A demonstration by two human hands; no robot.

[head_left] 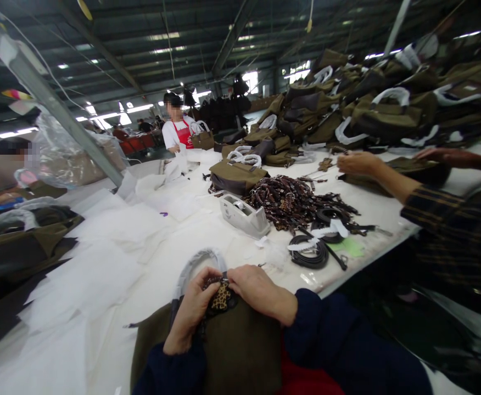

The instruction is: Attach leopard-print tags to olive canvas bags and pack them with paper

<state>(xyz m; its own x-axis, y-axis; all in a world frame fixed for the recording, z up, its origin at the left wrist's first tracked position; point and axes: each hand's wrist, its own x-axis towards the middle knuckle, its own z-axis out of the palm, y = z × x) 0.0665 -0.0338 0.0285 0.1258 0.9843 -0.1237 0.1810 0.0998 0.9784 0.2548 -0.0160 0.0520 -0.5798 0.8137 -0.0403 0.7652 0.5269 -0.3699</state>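
An olive-green bag [240,351] stands close in front of me, its handle [201,258] wrapped in white material. My left hand [194,302] pinches a leopard-print charm [221,297] at the bag's top edge. From the right, my right hand [261,291] has its fingers pressed together at the dark strap piece just above the charm. What exactly lies between the right fingertips is too small to tell.
Beyond the bag are a white tape dispenser [244,215], a heap of brown straps [285,200] and coiled black straps [309,251]. White sheets [88,274] cover the left side. A co-worker's hands [358,163] reach in at right, near piled bags [389,115].
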